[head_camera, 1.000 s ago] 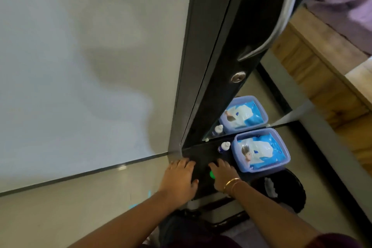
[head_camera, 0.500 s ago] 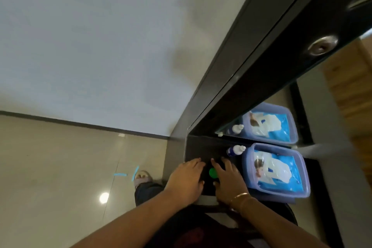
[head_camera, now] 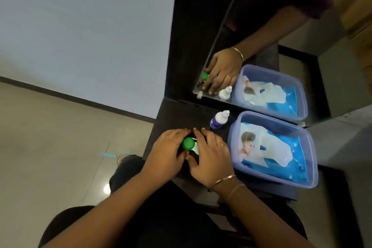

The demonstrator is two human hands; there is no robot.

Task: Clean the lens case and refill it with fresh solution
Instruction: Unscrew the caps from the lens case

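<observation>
A white lens case with a green cap lies on a dark table in front of a mirror. My left hand is curled around the case's left end, fingers against the green cap. My right hand lies over the right end of the case, hiding it. Just beyond my right fingertips stands a small solution bottle, purple with a white nozzle cap, upright.
A translucent blue tub holding a blue and white packet sits right of my hands. The mirror behind the table reflects the hand, bottle and tub. A pale wall and tiled floor lie left; my dark-clothed legs are below.
The view has tilted down and come closer to the table. Both hands stay on the lens case, and the green cap shows more between them.
</observation>
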